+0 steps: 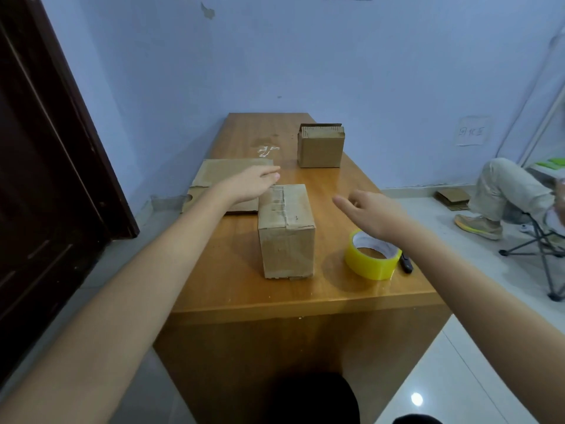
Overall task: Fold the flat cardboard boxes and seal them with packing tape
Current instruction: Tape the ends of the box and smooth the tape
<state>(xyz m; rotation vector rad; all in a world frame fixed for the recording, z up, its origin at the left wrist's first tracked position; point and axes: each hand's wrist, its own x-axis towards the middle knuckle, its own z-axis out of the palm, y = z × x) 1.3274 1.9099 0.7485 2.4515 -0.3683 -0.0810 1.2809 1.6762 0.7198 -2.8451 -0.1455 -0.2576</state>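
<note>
The taped box (286,231) stands mid-table, its top seam already sealed. At its ten o'clock lies the flat cardboard (227,185), probably the next piece to fold. The left hand (250,186) hovers over that sheet, fingers straight and holding nothing; the right hand (368,212), at the box's three o'clock, is loosely spread and empty. To lift the sheet cleanly, take it by opposite edges and square it open before folding flaps. The tape roll (371,258) sits at four o'clock, a dark tool (406,264) beside it, too small to identify. The sheet's near right part is hidden by the left hand and the box.
</note>
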